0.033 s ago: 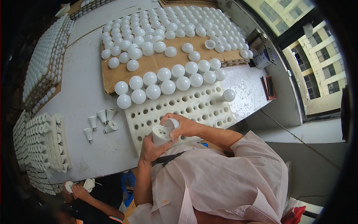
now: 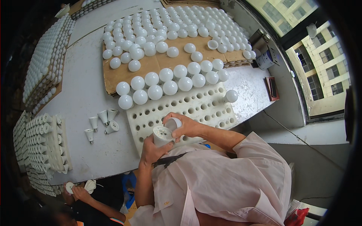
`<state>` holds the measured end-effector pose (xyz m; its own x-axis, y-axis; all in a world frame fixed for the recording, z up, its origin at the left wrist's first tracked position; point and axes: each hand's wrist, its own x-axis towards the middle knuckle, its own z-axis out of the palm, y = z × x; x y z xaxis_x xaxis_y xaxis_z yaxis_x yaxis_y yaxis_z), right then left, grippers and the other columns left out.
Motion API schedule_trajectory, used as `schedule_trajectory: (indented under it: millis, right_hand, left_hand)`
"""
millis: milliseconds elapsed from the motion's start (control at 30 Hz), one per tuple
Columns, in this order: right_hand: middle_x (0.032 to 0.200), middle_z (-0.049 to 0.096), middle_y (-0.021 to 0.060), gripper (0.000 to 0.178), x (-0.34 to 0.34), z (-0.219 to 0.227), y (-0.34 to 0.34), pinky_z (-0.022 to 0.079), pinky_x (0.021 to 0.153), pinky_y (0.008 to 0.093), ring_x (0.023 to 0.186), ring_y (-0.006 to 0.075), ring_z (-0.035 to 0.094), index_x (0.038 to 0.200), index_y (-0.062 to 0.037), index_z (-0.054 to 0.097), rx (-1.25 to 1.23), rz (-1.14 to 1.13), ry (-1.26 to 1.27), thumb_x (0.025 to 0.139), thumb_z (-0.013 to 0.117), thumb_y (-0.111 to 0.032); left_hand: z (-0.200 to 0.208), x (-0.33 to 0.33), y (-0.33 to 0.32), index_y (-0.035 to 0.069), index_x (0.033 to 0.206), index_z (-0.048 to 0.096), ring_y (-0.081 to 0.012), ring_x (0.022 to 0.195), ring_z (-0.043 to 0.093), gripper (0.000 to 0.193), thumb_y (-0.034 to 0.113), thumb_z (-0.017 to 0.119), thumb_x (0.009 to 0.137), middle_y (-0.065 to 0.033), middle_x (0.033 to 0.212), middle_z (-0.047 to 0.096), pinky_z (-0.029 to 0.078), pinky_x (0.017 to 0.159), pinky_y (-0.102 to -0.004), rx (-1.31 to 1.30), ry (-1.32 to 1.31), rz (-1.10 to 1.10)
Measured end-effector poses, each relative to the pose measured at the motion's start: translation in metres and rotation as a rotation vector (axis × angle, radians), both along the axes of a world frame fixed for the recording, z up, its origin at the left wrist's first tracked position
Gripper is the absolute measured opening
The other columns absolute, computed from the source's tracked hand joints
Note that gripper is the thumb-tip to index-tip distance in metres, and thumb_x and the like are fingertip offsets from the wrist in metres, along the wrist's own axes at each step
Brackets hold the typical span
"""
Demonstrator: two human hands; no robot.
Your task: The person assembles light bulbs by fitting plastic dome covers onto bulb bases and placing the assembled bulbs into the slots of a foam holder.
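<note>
Left hand (image 2: 152,151) curls its fingers around a white, cup-shaped bulb body (image 2: 163,138), its round, dark-flecked face tilted up. Just right of it, the right hand (image 2: 185,126) grips a hollow white dome (image 2: 174,123) beside the body's rim; whether they touch, I cannot tell. Beyond both hands lies a holed white foam tray (image 2: 155,115); left of them, loose white cone-shaped bulb bodies (image 2: 102,117).

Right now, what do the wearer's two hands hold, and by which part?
The left hand holds a white bulb body around its side; the right hand, a white cover by its outside.
</note>
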<state>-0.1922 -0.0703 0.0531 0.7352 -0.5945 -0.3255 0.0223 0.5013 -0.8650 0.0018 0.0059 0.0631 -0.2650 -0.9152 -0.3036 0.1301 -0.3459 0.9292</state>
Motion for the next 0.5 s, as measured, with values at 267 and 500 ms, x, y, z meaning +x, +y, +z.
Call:
schedule_trajectory:
  millis: [267, 500]
  right_hand:
    - [0.102, 0.059, 0.0115, 0.065, -0.004, -0.005, -0.003, 0.06, 0.064, 0.0312, 0.083, 0.0224, 0.066, 0.12, -0.0101, 0.045, 0.038, -0.064, -0.115, 0.066, 0.081, -0.016]
    - [0.104, 0.058, 0.0115, 0.064, -0.003, -0.002, -0.006, 0.061, 0.063, 0.0307, 0.083, 0.022, 0.066, 0.12, -0.0093, 0.045, 0.133, -0.084, -0.184, 0.066, 0.08, -0.011]
  left_hand:
    - [0.004, 0.013, 0.007, -0.008, 0.106, 0.059, -0.0095, 0.051, 0.059, 0.038, 0.011, 0.072, 0.076, -0.0169, 0.091, 0.07, 0.044, 0.04, -0.0193, 0.038, 0.059, 0.017]
    - [0.002, 0.016, 0.007, -0.008, 0.106, 0.059, -0.0094, 0.051, 0.058, 0.039, 0.011, 0.073, 0.075, -0.0177, 0.09, 0.07, 0.044, 0.04, -0.0192, 0.055, 0.07, 0.018]
